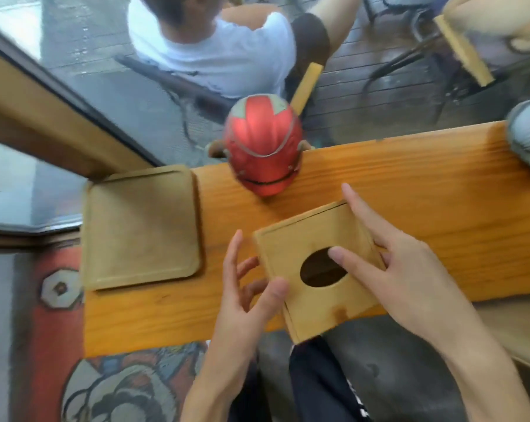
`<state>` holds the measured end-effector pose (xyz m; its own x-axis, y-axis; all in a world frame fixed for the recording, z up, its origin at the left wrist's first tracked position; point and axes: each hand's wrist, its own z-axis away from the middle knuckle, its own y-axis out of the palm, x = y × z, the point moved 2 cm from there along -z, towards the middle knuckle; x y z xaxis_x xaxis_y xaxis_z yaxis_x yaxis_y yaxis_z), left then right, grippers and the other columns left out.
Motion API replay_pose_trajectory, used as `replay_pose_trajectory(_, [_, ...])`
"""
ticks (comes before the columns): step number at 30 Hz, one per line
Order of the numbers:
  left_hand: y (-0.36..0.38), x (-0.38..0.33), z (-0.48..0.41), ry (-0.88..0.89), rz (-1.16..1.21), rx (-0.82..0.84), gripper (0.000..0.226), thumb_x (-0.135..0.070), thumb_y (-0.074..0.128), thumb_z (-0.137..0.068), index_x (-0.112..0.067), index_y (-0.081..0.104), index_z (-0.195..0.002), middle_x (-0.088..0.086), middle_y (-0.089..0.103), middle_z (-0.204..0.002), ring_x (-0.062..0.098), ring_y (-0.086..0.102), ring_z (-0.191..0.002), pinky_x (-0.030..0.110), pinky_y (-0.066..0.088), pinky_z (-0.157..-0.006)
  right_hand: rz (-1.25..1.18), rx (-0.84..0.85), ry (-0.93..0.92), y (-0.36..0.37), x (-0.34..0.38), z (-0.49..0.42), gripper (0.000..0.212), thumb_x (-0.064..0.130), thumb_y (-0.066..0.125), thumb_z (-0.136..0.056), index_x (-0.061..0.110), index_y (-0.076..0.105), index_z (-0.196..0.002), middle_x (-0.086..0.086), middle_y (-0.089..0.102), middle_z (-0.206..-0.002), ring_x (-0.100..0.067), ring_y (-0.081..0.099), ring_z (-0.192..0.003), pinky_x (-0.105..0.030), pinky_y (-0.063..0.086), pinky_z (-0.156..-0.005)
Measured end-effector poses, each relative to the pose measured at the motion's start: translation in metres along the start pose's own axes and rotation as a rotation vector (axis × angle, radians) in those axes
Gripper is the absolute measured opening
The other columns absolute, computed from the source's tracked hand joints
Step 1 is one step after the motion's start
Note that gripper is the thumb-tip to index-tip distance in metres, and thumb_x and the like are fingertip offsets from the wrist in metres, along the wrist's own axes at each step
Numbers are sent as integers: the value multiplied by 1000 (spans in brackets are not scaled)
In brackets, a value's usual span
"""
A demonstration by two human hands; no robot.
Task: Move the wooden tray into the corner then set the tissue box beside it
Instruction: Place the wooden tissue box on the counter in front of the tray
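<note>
The wooden tray (142, 229) lies flat at the left end of the orange wooden counter (410, 190), in the corner by the window frame. The tissue box (312, 239), pale wood with an oval hole in its top, sits to the right of the tray with its near corner over the counter's front edge. My left hand (245, 287) grips its left side, thumb on the top. My right hand (400, 269) holds its right side, with the thumb over the oval hole and fingers along the far right edge.
A red helmet-shaped figure (263, 147) stands at the counter's far edge, just behind the box. A grey object (528, 135) rests at the far right end. Beyond the glass, a person in a white shirt (209, 47) sits on a chair.
</note>
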<state>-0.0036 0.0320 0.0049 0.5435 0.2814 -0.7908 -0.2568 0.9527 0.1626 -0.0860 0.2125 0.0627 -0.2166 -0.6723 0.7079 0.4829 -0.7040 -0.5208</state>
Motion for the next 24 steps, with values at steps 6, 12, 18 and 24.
replay_pose_trajectory(6, [-109, -5, 29, -3, 234, -160, 71, -42, 86, -67, -36, 54, -131, 3, 69, -125, 16, 72, -107, 33, 61, -75, 182, 224, -231, 97, 72, -32, 74, 39, 64, -92, 66, 20, -144, 31, 54, -131, 8, 53, -115, -22, 43, -100])
replay_pose_trajectory(12, [-165, -4, 43, 118, 549, -442, 64, -31, 75, -68, -25, 47, -125, 16, 63, -124, 20, 70, -91, 39, 61, -65, -93, -69, -283, 193, 118, -26, 73, 44, 60, -92, 37, 25, -155, 17, 33, -159, 3, 25, -148, -30, 25, -122])
replay_pose_trajectory(18, [-207, 14, 69, 79, 588, -454, 92, -57, 94, -40, -38, 47, -117, 2, 71, -117, 30, 65, -103, 53, 54, -85, -696, 161, 44, 246, 137, 9, 68, 37, 66, -82, 28, 47, -146, 14, 70, -128, -8, 64, -122, -43, 50, -104])
replay_pose_trajectory(24, [-266, 15, 79, -14, 407, -340, 109, -78, 78, -46, -12, 51, -129, 23, 58, -137, 37, 59, -124, 57, 42, -108, -705, 68, 93, 269, 126, 20, 91, 57, 82, -62, 25, 52, -142, 17, 69, -128, -5, 62, -123, -25, 54, -95])
